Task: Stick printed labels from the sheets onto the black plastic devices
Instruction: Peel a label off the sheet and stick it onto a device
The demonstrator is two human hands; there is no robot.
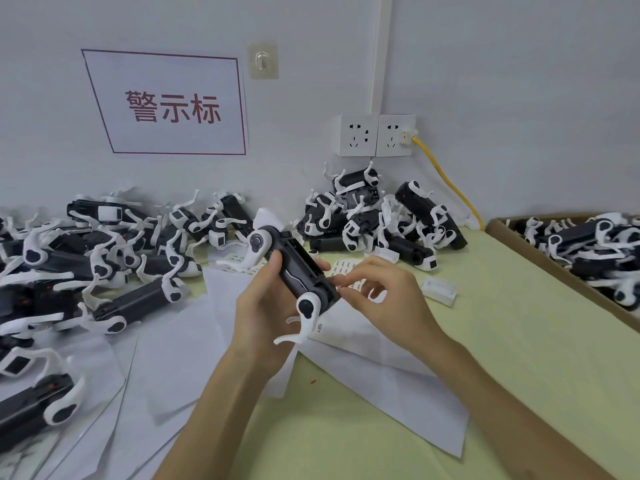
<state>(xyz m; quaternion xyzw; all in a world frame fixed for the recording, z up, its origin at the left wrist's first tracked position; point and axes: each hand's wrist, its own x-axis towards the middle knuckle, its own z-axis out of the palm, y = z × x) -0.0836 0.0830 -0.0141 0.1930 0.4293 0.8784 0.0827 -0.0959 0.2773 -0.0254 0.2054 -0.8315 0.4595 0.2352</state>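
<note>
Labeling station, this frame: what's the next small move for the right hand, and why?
With the right hand, probably press the fingers flat along the side of the device to seat the label. The left hand grips the device tilted, and the right fingertips meet its lower right edge; the label itself is too small to see.

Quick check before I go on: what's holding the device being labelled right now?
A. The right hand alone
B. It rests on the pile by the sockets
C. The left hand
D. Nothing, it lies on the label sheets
C: the left hand is wrapped round the device, held up off the sheets, while the right hand only touches its near end.
</note>
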